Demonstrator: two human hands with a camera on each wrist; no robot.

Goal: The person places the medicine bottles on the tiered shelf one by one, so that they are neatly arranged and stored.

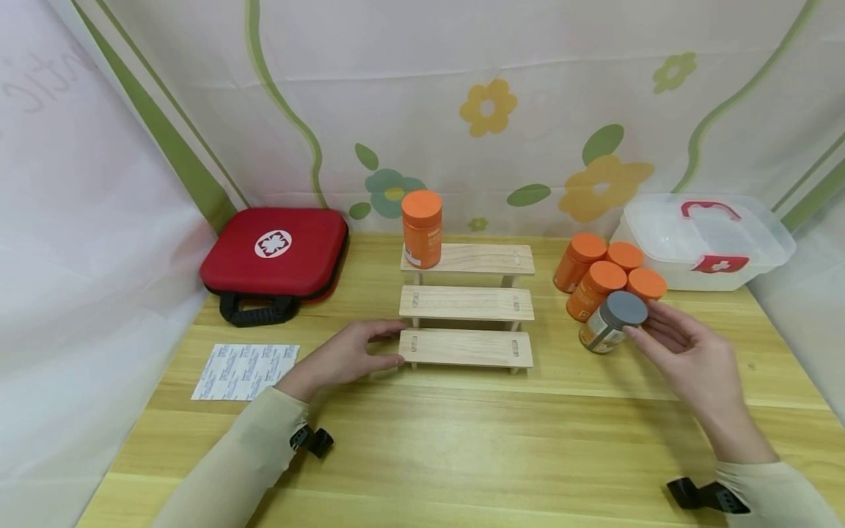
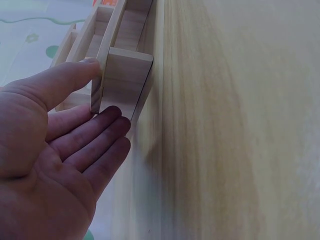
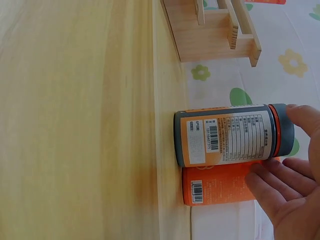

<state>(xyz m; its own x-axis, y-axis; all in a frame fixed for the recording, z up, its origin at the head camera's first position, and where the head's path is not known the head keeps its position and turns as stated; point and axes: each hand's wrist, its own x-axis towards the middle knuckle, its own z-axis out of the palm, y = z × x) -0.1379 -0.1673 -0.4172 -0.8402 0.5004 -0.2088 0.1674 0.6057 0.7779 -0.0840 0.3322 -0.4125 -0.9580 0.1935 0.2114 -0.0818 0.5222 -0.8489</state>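
My left hand [image 1: 353, 353] holds the left end of the lowest step of a three-step wooden stand [image 1: 469, 346], thumb in front and index finger behind. In the left wrist view, the other fingers [image 2: 107, 150] stretch out beside the stand's end support. An orange bottle [image 1: 422, 233] stands upright on the left of the top step. My right hand [image 1: 703, 363] pinches the grey lid of a bottle [image 1: 610, 323] with a printed label, thumb on one side and fingers on the other. Several orange bottles [image 1: 587, 257] stand close behind it, grouped together.
A red first-aid case [image 1: 284, 246] with a black handle lies at the back left. In front of it is a printed white sheet [image 1: 246, 372]. Behind the orange bottles, at the right, stands a clear plastic box [image 1: 713, 235] with red clasps. A flowered curtain [image 1: 409, 110] hangs behind the table.
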